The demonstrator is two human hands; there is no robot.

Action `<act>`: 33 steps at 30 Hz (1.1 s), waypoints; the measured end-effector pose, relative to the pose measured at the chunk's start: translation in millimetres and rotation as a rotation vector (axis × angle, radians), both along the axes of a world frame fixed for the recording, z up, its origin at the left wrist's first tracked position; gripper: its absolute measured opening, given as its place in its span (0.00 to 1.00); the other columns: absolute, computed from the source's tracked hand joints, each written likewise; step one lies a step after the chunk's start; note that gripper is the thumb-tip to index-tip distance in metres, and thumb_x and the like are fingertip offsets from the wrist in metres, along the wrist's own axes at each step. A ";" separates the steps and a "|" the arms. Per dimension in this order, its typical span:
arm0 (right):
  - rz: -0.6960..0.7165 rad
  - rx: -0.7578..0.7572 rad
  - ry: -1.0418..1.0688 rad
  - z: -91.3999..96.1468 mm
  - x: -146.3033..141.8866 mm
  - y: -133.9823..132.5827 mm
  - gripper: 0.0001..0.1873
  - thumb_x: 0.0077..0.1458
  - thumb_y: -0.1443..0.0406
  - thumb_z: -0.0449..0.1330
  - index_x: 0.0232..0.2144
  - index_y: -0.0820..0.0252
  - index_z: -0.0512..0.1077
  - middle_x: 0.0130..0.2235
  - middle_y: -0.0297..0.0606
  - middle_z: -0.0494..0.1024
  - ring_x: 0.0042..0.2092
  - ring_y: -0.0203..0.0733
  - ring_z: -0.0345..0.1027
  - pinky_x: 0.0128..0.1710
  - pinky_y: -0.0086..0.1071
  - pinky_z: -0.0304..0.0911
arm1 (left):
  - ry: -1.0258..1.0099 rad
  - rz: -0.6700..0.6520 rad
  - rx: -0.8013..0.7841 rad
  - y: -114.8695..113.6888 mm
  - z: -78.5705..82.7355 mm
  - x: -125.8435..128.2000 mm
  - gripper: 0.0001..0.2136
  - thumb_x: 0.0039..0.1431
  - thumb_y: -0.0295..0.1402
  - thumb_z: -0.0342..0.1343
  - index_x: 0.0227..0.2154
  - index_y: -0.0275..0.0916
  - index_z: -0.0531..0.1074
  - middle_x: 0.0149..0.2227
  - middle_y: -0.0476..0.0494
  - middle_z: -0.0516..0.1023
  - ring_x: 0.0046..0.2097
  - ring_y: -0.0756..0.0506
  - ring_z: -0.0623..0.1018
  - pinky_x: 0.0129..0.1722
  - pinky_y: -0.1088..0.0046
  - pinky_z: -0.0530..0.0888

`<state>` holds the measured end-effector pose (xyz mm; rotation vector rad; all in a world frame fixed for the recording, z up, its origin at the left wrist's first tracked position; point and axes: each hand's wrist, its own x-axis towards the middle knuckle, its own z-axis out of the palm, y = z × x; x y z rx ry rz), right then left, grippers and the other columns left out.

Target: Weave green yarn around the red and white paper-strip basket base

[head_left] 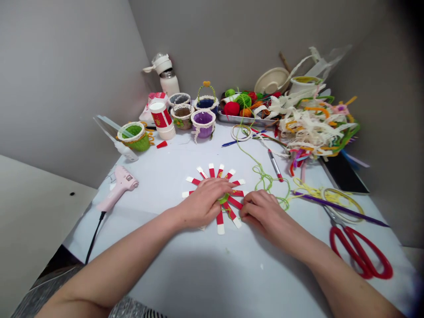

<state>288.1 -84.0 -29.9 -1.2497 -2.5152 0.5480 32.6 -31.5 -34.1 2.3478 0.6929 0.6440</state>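
Our left hand [202, 204] lies palm-down, fingers loosely curled, over the hub of a sunburst of red-and-white paper strips [231, 213] on a white-covered table [159, 168], pressing rather than gripping. Our right hand [260, 213] sits narrow, fingertips bunched at the sunburst's right edge; whether they pinch anything we cannot tell. Loose green yarn [263, 179] trails beyond the sunburst. To its right lie red-handled steel scissors [361, 254] and a long purple stick [338, 208]; to its left, a pink hot-glue gun [119, 187].
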 end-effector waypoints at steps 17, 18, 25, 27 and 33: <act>-0.381 0.233 0.104 -20.6 -8.2 11.6 0.09 0.71 0.65 0.52 0.36 0.56 0.68 0.41 0.43 0.75 0.44 0.50 0.64 0.43 0.43 0.58 | 0.011 -0.165 -0.103 2.3 10.0 -4.6 0.27 0.57 0.16 0.46 0.58 0.41 0.65 0.59 0.36 0.75 0.63 0.39 0.74 0.65 0.49 0.72; -0.407 0.241 0.119 -22.0 -8.9 13.3 0.09 0.71 0.65 0.52 0.36 0.55 0.68 0.41 0.43 0.75 0.44 0.50 0.64 0.42 0.43 0.58 | 0.015 -0.179 -0.115 2.2 11.1 -4.0 0.26 0.57 0.16 0.46 0.57 0.41 0.66 0.58 0.36 0.76 0.61 0.39 0.74 0.65 0.50 0.72; -0.453 0.169 0.164 -27.1 -6.1 15.2 0.07 0.70 0.66 0.52 0.35 0.55 0.65 0.36 0.40 0.74 0.40 0.49 0.65 0.42 0.41 0.57 | 0.026 -0.176 -0.120 5.0 11.7 -3.7 0.24 0.60 0.17 0.46 0.57 0.40 0.67 0.59 0.37 0.76 0.62 0.40 0.74 0.64 0.53 0.73; -0.434 0.157 0.179 -25.5 -5.1 14.0 0.07 0.70 0.66 0.52 0.36 0.55 0.65 0.36 0.39 0.75 0.40 0.48 0.67 0.43 0.41 0.57 | 0.017 -0.174 -0.115 5.4 9.5 -3.9 0.19 0.66 0.19 0.47 0.55 0.40 0.68 0.59 0.37 0.77 0.64 0.40 0.74 0.66 0.52 0.71; -0.344 0.120 0.235 -14.4 -1.5 13.3 0.08 0.71 0.65 0.50 0.37 0.54 0.66 0.36 0.37 0.78 0.39 0.46 0.71 0.46 0.42 0.61 | 0.054 -0.074 -0.067 3.5 6.4 -7.8 0.14 0.71 0.26 0.52 0.57 0.41 0.68 0.70 0.30 0.63 0.73 0.36 0.63 0.69 0.48 0.67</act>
